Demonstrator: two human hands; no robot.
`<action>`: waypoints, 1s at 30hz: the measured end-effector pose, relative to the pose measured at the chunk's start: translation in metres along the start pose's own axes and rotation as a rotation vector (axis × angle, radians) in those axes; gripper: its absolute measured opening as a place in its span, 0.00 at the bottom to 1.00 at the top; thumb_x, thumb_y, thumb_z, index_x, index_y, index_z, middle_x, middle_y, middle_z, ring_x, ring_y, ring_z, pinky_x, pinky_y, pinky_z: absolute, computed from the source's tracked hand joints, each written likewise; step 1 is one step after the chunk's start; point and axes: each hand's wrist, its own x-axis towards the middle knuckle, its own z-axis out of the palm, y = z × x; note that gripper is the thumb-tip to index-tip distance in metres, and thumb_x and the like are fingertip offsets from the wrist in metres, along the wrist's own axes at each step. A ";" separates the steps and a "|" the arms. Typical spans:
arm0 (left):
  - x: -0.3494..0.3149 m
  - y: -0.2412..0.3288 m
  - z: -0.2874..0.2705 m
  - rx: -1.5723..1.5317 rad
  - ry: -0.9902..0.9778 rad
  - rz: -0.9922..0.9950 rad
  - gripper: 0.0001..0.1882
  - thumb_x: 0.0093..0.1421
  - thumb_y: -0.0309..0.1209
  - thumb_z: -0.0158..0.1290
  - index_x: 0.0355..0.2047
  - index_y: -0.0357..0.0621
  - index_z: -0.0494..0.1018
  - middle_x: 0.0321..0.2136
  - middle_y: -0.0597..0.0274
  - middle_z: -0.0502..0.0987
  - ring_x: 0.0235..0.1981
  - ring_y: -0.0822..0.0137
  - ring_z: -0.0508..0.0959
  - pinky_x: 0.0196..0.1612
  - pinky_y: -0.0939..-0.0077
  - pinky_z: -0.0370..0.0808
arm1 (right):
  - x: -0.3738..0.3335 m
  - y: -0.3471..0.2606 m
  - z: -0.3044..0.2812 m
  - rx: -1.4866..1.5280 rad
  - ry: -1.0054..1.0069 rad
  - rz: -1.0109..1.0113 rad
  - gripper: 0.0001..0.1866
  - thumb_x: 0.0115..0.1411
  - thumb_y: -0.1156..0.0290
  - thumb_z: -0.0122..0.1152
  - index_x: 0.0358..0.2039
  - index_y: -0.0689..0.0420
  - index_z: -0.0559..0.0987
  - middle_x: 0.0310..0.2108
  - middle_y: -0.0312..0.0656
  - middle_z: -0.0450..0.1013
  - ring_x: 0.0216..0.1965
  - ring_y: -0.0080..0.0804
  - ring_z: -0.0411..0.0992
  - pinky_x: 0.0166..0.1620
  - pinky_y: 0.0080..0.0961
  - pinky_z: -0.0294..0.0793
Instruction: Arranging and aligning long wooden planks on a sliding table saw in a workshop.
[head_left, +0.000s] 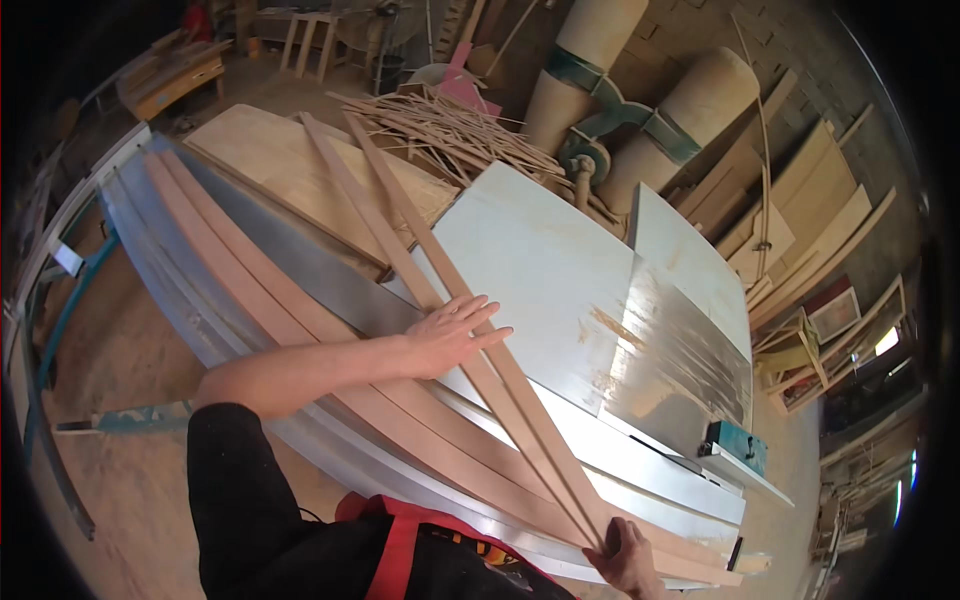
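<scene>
Two long, narrow wooden strips (540,420) cross diagonally over the machine table, spreading apart toward the far end and meeting near my right hand. My left hand (455,335) rests across both strips near their middle, fingers stretched out and palm down. At the near end, my right hand (628,562) is closed around the strip ends, with part of its grip hidden. Under the strips lie two longer reddish planks (430,425), side by side along the metal sliding table (190,315) of what looks like a panel saw.
Beyond is the machine's pale tabletop (530,260), with a shiny worn area and a teal fitting (738,448) at right. A wooden board (290,170) and a heap of thin offcuts (465,130) lie behind. Dust-collector bags (690,110) and leaning boards (810,200) stand farther back.
</scene>
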 end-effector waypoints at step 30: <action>-0.117 0.019 -0.096 -0.263 -0.399 -0.169 0.23 0.45 0.22 0.57 0.45 0.42 0.77 0.38 0.52 0.79 0.46 0.51 0.78 0.54 0.57 0.72 | -0.001 0.002 0.005 -0.059 -0.040 -0.202 0.34 0.40 0.61 0.81 0.45 0.63 0.75 0.30 0.48 0.73 0.30 0.46 0.73 0.35 0.38 0.74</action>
